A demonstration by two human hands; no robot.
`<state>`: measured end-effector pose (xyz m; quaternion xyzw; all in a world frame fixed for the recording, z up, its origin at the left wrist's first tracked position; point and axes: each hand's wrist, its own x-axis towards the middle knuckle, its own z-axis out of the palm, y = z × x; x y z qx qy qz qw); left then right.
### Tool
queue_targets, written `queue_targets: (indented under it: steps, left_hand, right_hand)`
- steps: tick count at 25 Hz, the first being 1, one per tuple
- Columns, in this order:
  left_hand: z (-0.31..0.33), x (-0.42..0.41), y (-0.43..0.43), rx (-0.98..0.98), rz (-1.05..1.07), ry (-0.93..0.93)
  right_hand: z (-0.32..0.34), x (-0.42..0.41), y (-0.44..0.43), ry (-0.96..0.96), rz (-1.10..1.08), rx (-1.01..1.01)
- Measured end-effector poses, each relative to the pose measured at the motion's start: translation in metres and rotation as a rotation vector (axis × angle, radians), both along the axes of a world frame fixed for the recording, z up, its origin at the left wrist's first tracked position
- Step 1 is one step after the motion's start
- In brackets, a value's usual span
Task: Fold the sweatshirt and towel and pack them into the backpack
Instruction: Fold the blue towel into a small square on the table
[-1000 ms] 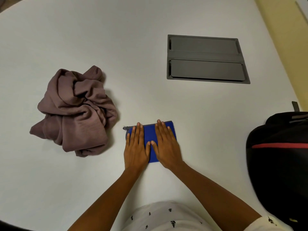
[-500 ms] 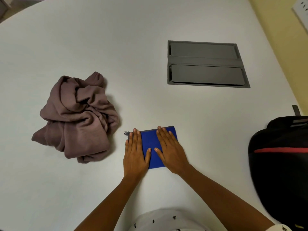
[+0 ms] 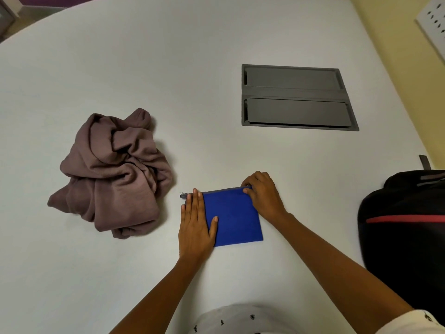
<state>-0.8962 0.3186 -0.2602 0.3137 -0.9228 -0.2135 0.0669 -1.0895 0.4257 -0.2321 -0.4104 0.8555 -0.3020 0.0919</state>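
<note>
A folded blue towel (image 3: 234,216) lies flat on the white table (image 3: 168,80) in front of me. My left hand (image 3: 196,224) rests flat on its left side, fingers straight. At the towel's far right corner my right hand (image 3: 263,195) has its fingers curled round the edge. A crumpled mauve sweatshirt (image 3: 114,174) lies in a heap to the left, apart from both hands. The black backpack (image 3: 404,237) with a red stripe stands at the right edge, partly cut off by the frame.
A grey recessed cable hatch (image 3: 297,97) is set into the table behind the towel. A yellow wall (image 3: 395,56) borders the table on the right.
My right hand slid from lying flat on the towel to its far right corner and curled round the edge. The left hand moved slightly left. More of the towel shows.
</note>
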Motion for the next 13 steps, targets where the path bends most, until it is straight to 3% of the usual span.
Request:
queue_targets:
  steps: [4,6,9,13]
  left_hand:
    - [0.0,0.001,0.0,0.003,0.006,0.009]
    - [0.0,0.0,0.0,0.001,0.004,0.013]
    - [-0.002,0.0,-0.001,0.003,0.012,0.021]
    - [0.013,-0.005,-0.013,0.096,0.111,0.11]
  right_hand:
    - [0.013,-0.005,0.002,-0.259,0.113,-0.085]
    - [0.016,-0.012,0.001,-0.322,0.102,-0.018]
    - [0.017,-0.02,0.001,-0.341,0.061,0.121]
    - [0.019,-0.02,0.002,-0.329,0.057,0.141]
